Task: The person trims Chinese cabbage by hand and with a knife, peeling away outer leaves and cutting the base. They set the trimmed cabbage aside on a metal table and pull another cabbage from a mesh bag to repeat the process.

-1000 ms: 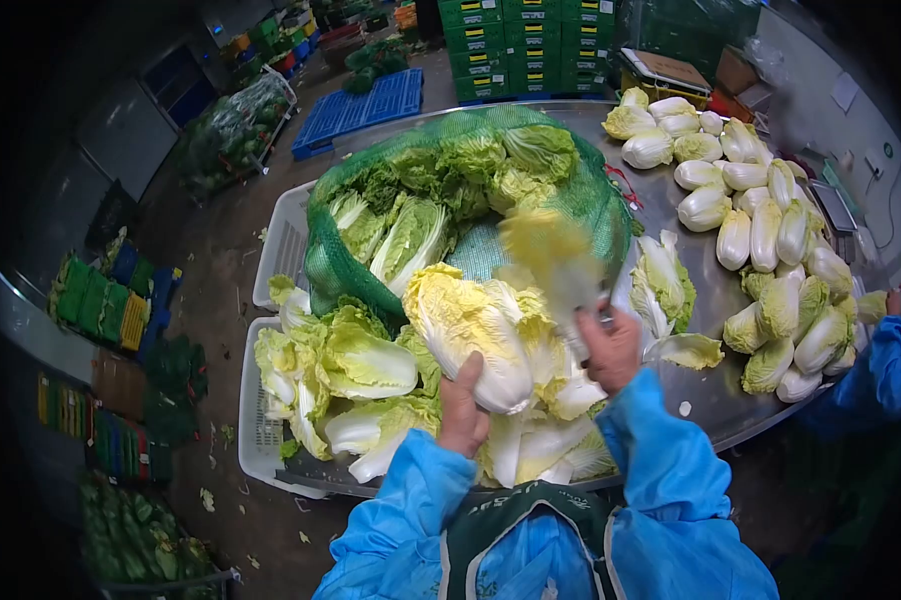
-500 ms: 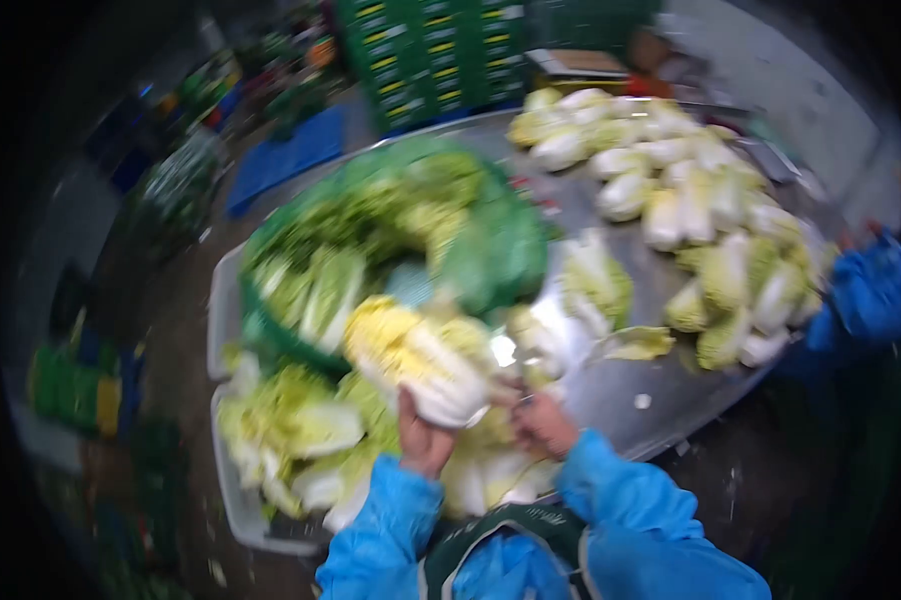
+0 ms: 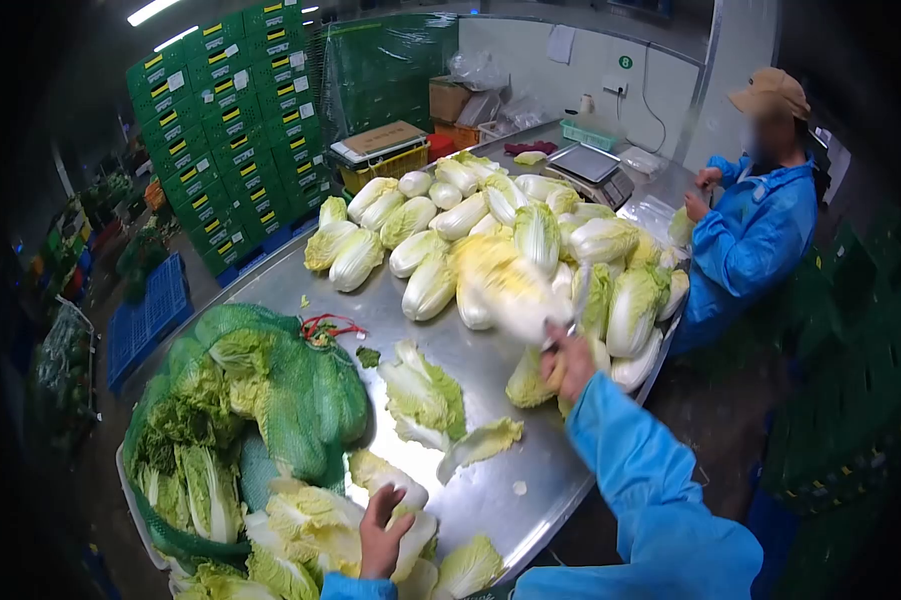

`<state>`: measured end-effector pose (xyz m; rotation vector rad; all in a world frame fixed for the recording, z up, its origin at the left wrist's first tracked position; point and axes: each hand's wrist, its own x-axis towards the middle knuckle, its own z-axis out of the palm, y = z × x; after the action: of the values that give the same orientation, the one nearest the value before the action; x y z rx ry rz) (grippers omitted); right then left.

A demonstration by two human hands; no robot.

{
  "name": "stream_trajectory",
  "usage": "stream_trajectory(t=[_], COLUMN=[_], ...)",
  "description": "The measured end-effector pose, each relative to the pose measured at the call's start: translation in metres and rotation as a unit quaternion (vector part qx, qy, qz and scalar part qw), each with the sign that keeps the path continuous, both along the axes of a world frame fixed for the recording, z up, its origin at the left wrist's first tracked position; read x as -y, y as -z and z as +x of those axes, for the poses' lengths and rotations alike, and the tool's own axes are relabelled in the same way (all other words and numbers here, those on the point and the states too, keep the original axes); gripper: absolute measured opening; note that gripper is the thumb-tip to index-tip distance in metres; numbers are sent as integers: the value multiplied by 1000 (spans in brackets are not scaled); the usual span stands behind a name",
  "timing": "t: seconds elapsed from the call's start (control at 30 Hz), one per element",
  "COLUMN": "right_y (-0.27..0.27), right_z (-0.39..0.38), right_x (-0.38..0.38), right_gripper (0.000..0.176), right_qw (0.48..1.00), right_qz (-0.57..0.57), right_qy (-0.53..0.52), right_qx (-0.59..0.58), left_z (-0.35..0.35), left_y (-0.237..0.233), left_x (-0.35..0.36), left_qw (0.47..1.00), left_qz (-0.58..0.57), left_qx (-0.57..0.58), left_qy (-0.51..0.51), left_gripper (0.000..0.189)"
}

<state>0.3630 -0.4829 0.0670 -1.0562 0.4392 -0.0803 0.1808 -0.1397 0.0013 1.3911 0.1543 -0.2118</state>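
My right hand (image 3: 570,365) is closed around a knife (image 3: 580,298), its blade pointing up and away from me. A trimmed napa cabbage (image 3: 515,290), smeared by motion, has its white base right at that hand's fingers, over the near side of a pile of napa cabbages (image 3: 460,215). At the near left, my left hand (image 3: 380,535) is empty with fingers apart, over loose cabbage leaves (image 3: 315,525). Just beyond it stands a green mesh bag (image 3: 315,385) with more cabbages inside. Loose outer leaves (image 3: 420,390) lie on the metal table (image 3: 300,285) between the hands.
A co-worker in a blue jacket (image 3: 755,235) stands at the table's right side. A scale (image 3: 585,170) and a mint-green basket (image 3: 590,133) are at the far end. Stacked green crates (image 3: 225,140) rise at the back left, near a blue pallet (image 3: 150,315).
My view has swung up and right. The cabbage has gone from my left hand over to the pile at my right hand, and the left hand has opened. The knife stays in my right hand.
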Motion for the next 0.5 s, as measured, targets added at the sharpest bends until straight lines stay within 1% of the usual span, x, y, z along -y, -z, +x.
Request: stream_trajectory(t=[0.03, 0.07, 0.1, 0.13, 0.17, 0.2, 0.23, 0.27, 0.3, 0.37, 0.4, 0.47, 0.5], right_y=[-8, -9, -15, -22, -29, -33, -20, 9, 30, 52, 68, 61, 55], right_z=[28, 60, 85, 108, 128, 145, 173, 211, 239, 268, 282, 272, 265], right_x=[25, 50, 67, 81, 92, 103, 121, 143, 161, 184, 192, 171, 160], right_gripper=[26, 26, 25, 24, 29, 35, 35, 39, 45, 47, 50, 42, 38], right_qw=[998, 988, 980, 970, 962, 954, 956, 915, 864, 821, 713, 746, 759], right_qz=[-55, -116, -148, -179, -212, -244, -244, -340, -428, -523, -644, -638, -633], right_qy=[36, 81, 119, 156, 159, 162, 149, 187, 222, 221, 277, 190, 147], right_qx=[23, 59, 59, 58, 62, 67, 69, 107, 146, 54, -13, -35, -46], left_z=[-6, -14, -24, -33, -41, -49, -56, -63, -65, -72, -68, -93, -107], left_y=[18, 28, 31, 32, 31, 28, 30, 37, 36, 28, 25, 69, 75], left_x=[-7, -12, -18, -20, -18, -16, -14, -11, -6, 3, -1, -27, -38], left_qw=[998, 998, 972, 914, 915, 866, 807, 795, 794, 728, 763, 747, 737], left_qz=[54, 51, 231, 402, 401, 497, 587, 605, 607, 679, 642, 665, 675], left_qx=[15, 16, 25, 29, 24, 47, 66, 34, 21, -41, -54, -16, -33], left_qy=[-14, -19, -29, -38, -46, -24, -2, 19, 10, 88, 54, 0, -12], left_gripper=[67, 67, 64, 62, 62, 66, 70, 74, 74, 70, 72, 78, 78])
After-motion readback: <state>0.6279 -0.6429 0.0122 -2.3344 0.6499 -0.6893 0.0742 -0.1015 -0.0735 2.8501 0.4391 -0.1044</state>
